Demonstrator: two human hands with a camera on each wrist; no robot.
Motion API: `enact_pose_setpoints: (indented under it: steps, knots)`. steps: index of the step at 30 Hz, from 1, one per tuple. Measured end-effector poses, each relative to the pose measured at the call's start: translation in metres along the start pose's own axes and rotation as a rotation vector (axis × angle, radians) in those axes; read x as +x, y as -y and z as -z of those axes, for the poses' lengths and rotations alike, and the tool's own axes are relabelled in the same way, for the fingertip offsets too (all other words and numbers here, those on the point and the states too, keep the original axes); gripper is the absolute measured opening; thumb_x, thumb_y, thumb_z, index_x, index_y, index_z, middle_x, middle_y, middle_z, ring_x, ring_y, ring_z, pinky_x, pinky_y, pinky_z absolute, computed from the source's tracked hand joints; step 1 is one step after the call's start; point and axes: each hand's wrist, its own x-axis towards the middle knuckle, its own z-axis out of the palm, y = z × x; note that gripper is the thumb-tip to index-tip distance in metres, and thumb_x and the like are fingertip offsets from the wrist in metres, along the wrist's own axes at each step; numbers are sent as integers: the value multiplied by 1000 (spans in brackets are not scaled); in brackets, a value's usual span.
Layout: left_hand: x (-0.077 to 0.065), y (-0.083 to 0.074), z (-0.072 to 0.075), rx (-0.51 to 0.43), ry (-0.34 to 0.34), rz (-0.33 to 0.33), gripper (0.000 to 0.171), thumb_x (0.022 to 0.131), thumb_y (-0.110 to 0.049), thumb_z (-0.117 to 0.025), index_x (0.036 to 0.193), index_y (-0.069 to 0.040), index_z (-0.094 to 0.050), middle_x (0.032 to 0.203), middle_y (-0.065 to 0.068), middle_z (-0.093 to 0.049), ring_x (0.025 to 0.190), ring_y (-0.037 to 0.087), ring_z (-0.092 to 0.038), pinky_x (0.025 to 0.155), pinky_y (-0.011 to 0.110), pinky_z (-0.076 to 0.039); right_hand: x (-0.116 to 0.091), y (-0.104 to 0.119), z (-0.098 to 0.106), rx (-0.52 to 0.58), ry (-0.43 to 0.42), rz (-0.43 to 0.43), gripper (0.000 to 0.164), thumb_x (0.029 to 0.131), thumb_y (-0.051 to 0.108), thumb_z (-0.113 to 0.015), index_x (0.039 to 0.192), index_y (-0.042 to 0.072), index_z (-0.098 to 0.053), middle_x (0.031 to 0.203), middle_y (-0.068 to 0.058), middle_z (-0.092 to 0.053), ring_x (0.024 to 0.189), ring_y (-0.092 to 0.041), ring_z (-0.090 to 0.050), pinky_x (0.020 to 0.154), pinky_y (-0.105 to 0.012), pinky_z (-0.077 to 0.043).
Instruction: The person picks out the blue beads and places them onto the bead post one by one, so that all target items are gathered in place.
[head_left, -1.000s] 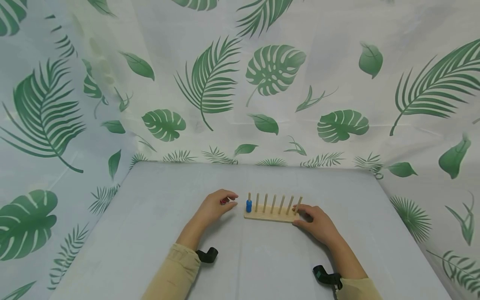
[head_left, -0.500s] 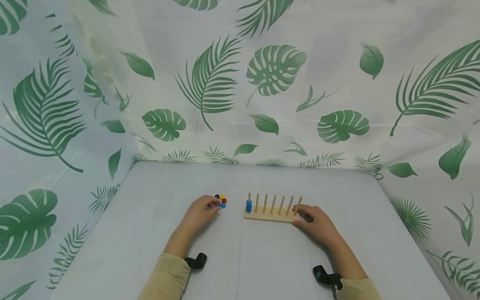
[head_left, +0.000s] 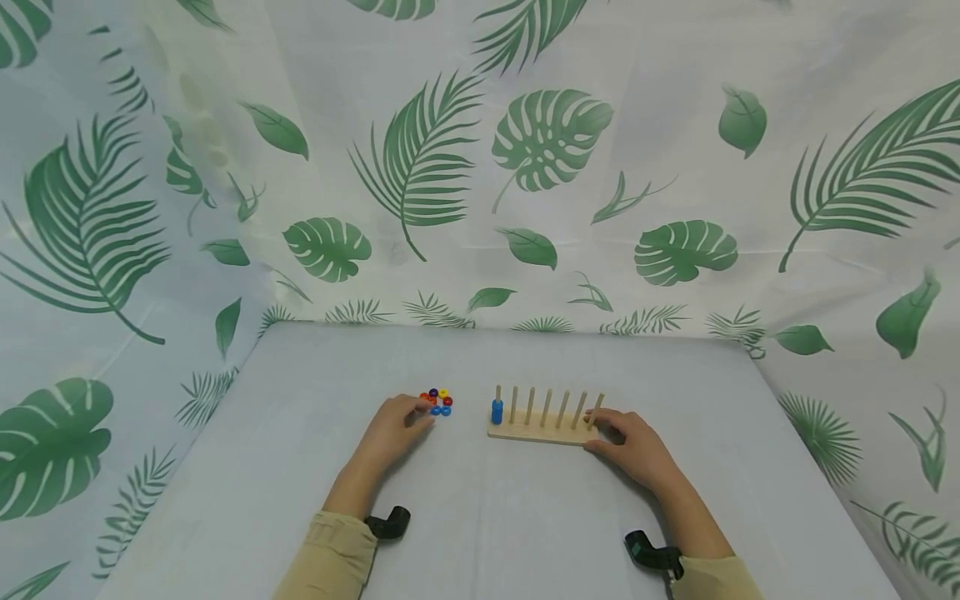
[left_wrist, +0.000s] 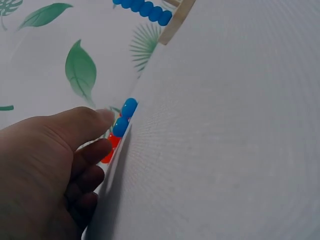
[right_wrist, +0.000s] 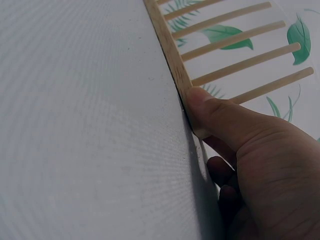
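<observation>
My left hand (head_left: 396,429) is at the left side of a small cluster of coloured beads on the table, thumb and fingers apart. Two blue beads (left_wrist: 129,107) lie nearest the thumb, with red beads (left_wrist: 111,147) behind the fingers. A yellow bead (head_left: 443,393) and a dark purple bead (head_left: 433,392) sit at the cluster's far side. My right hand (head_left: 632,446) pinches the right end of a wooden peg board (head_left: 536,432), thumb on its front edge (right_wrist: 196,102). Blue beads (head_left: 497,412) are stacked on the leftmost peg; the other pegs are bare.
A white cloth covers the table (head_left: 517,517). Leaf-printed curtains (head_left: 420,283) hang behind it and at both sides. Black wrist cameras (head_left: 390,523) sit on both forearms, at the cuffs of the beige sleeves (head_left: 330,554).
My left hand has drawn back to the left from near the peg board, uncovering the bead cluster. The right hand and the board have stayed in place.
</observation>
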Motion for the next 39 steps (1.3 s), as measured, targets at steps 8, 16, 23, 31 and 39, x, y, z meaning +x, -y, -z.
enact_pose_setpoints:
  steps: [8,16,23,31,39]
  knots:
    - [-1,5,-3,20,-7,-43,28,92,-29,-71,118,-18,-71,120,2,-68,117,25,-59,104,44,-45,1,-2,-1,0,-2,-1,52,83,49,-75,128,24,-64,128,-8,-64,116,-31,-57,99,-57,-44]
    - [-4,4,-6,68,-5,-30,36,92,-31,-71,126,-22,-67,125,2,-65,120,26,-56,107,46,-44,1,-2,-2,5,-3,8,50,83,47,-76,126,24,-65,125,-7,-64,114,-29,-57,97,-55,-46]
    - [-3,4,-9,86,-20,-23,30,91,-31,-72,120,-22,-69,123,-1,-65,120,23,-56,107,43,-44,0,-1,-1,9,-2,-1,52,83,48,-76,128,24,-64,126,-8,-64,115,-30,-57,98,-56,-45]
    - [-2,5,-9,79,-27,-28,25,89,-29,-75,111,-21,-70,120,-2,-66,119,22,-57,106,42,-44,0,0,0,11,-1,3,51,83,47,-76,127,24,-64,126,-8,-64,116,-30,-57,99,-56,-45]
    - [-2,6,-10,101,-20,-32,26,88,-30,-76,113,-24,-71,123,0,-64,120,24,-56,107,44,-44,0,-1,0,11,0,-1,52,82,49,-76,127,25,-64,123,-8,-64,114,-29,-57,98,-56,-45]
